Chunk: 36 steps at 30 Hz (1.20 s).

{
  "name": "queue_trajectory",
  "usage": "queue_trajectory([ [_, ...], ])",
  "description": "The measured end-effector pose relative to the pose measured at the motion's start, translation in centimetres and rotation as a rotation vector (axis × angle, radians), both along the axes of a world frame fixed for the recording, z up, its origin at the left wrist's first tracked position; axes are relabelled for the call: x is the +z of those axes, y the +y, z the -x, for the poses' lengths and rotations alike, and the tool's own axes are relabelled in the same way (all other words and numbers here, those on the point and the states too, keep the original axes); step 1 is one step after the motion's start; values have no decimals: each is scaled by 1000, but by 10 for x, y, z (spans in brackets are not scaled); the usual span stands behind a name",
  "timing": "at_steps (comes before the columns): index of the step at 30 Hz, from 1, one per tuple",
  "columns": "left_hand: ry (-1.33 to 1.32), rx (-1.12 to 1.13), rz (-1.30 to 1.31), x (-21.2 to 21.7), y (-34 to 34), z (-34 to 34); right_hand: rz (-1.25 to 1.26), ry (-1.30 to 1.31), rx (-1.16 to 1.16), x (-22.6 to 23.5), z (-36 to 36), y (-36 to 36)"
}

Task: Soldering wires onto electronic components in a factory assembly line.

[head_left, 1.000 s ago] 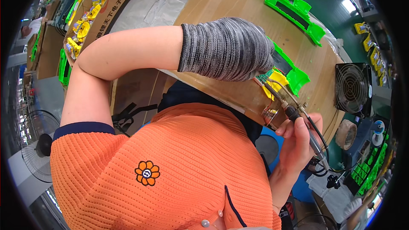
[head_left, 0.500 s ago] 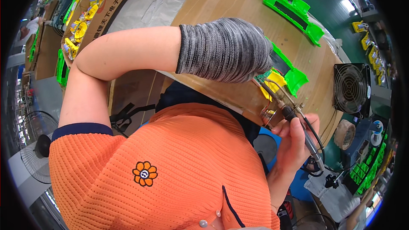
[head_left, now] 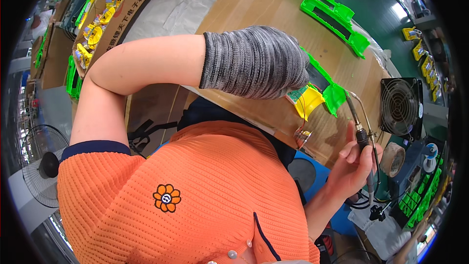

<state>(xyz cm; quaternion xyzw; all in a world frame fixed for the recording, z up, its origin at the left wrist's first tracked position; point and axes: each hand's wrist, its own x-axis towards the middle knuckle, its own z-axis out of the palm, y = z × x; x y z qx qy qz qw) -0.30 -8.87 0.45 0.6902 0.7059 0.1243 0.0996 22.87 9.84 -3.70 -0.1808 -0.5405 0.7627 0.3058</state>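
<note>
My left hand (head_left: 259, 61), in a grey striped knit glove, is closed at the edge of a green circuit board (head_left: 297, 94); its fingertips are mostly hidden. Beside the board sits a yellow plastic part (head_left: 309, 103), with thin wires running to a small round metal component (head_left: 303, 138). A curved green plastic frame (head_left: 334, 99) lies just beyond, partly covered by the glove. My bare right hand (head_left: 352, 164) grips a soldering iron (head_left: 362, 139) with a thin bent tube along it. The iron's tip points up and away, apart from the board.
Two more green frames (head_left: 332, 22) lie at the table's (head_left: 244, 7) far edge. A square black fan (head_left: 401, 105) stands to the right, with a roll of tape (head_left: 393, 159) near it. At left, a cardboard box (head_left: 134, 7) holds several yellow parts.
My right hand has drawn the soldering iron away from the board, to the right, uncovering the yellow part. My left hand has stayed nearly in place.
</note>
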Motion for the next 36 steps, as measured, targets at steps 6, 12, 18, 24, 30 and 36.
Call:
queue_trajectory([
  [6, -20, 51, -72, 8, 23, 28, 43, 51, -116, -22, -2, 12],
  [12, 143, -67, 176, 16, 36, 33, 60, 96, -184, -26, -6, 13],
  [18, 115, -69, 86, -1, -18, 1, 94, 128, -278, -24, -5, 9],
  [24, 93, 69, -309, -17, 0, 105, 112, 147, -308, -18, -1, 9],
  [30, 265, 623, 166, -7, 63, 254, 115, 136, -348, -23, -2, 8],
  [36, 304, 255, -139, -9, 106, 178, 52, 142, -273, -15, 1, 7],
])
